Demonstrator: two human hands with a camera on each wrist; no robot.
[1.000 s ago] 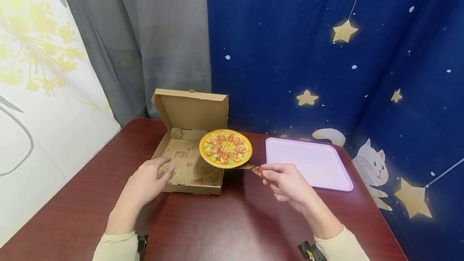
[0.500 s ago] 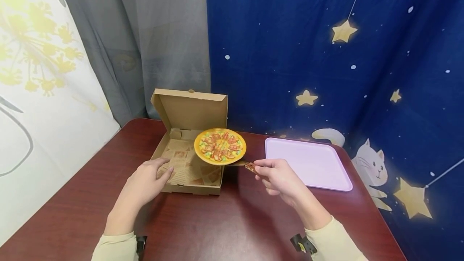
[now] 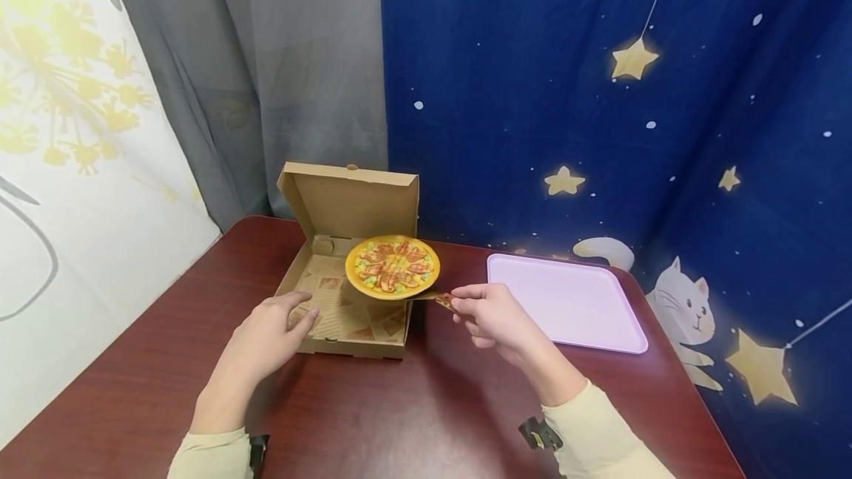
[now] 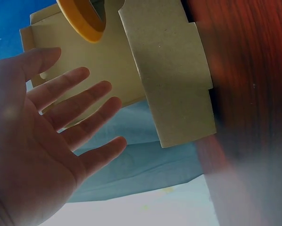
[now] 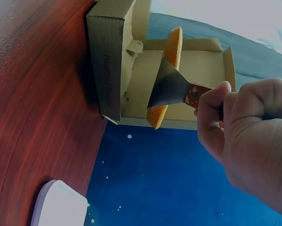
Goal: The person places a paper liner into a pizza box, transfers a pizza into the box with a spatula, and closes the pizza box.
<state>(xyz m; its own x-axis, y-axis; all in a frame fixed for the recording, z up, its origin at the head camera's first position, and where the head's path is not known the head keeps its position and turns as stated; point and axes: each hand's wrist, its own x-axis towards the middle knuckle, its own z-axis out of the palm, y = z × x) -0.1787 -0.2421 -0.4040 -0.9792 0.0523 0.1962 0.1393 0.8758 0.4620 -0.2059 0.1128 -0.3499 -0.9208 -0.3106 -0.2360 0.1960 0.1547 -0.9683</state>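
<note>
My right hand (image 3: 495,320) grips the patterned brown handle of a spatula (image 5: 171,87) with a flat, flared metal blade. On that blade rests a pizza (image 3: 393,267) with a yellow-orange rim, held up over the right part of an open cardboard pizza box (image 3: 349,198). The right wrist view shows the blade flat against the pizza's underside. Near the box's front left side hovers my left hand (image 3: 269,335), its fingers spread and holding nothing. Seen from the left wrist, that hand (image 4: 61,127) is apart from the box wall (image 4: 171,70).
A pale purple tray (image 3: 566,301) lies on the dark red table (image 3: 386,420), right of the box. Newspaper-patterned paper (image 3: 333,316) lines the box floor. The lid stands up at the back, before grey and blue curtains (image 3: 519,94).
The right hand has moved left with the spatula, carrying the pizza farther over the box. My left hand, the box and the tray have stayed in place.
</note>
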